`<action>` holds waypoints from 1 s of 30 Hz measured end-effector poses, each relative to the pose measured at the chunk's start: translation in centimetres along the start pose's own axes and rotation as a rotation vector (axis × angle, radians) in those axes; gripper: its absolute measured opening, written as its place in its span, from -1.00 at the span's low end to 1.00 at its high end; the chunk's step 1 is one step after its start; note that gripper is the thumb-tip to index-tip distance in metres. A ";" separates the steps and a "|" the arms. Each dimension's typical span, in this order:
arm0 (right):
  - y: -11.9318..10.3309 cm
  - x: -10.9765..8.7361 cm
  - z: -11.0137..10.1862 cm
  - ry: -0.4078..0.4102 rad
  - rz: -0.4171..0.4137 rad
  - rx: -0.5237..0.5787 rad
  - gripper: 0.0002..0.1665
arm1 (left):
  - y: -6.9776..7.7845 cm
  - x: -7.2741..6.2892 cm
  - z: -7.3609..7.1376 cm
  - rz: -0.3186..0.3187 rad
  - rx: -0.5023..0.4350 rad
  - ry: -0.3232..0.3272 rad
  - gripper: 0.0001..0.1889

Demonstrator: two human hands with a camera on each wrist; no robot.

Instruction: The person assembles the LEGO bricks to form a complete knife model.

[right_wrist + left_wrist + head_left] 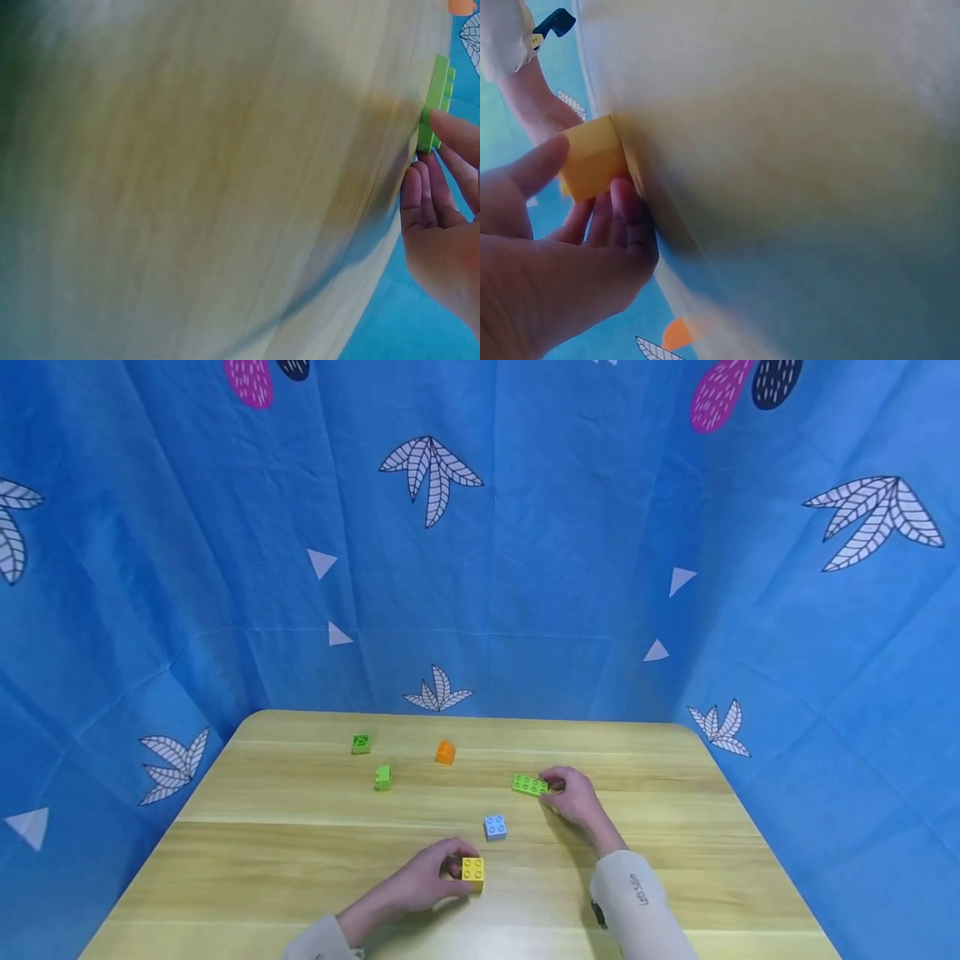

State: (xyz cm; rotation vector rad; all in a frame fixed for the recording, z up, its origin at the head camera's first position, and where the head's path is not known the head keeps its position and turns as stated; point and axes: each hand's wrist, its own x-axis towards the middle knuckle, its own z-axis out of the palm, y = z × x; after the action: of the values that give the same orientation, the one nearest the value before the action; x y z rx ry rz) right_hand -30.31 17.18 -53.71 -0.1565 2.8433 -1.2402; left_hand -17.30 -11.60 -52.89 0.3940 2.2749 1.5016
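Note:
My left hand [431,877] grips a yellow toy building brick [472,875] between thumb and fingers, near the front of the table. In the left wrist view the yellow brick [596,159] has its smooth side toward the camera. Farther off to the right, my right hand [573,797] pinches the right end of a long light-green brick [529,785], studs up. The right wrist view shows the thumb on one side of that green brick [435,101] and fingers at its near end. A light-blue brick [495,827] sits between the two hands.
Toward the back of the wooden table [300,827] lie an orange brick [446,752], a small green brick [383,778] and another green brick [361,743] with its hollow underside showing. A blue patterned curtain [525,568] surrounds the table at the back and sides.

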 end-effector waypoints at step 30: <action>-0.7 -0.7 -0.4 0.030 -0.050 -0.003 -0.67 | -0.1 -0.1 0.2 0.027 0.005 0.015 -0.61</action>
State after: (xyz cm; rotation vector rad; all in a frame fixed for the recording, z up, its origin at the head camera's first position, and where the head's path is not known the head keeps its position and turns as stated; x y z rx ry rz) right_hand -29.61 17.10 -52.97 -0.2120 2.8843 -1.2574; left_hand -17.06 -11.50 -53.04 0.4177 2.2946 1.5170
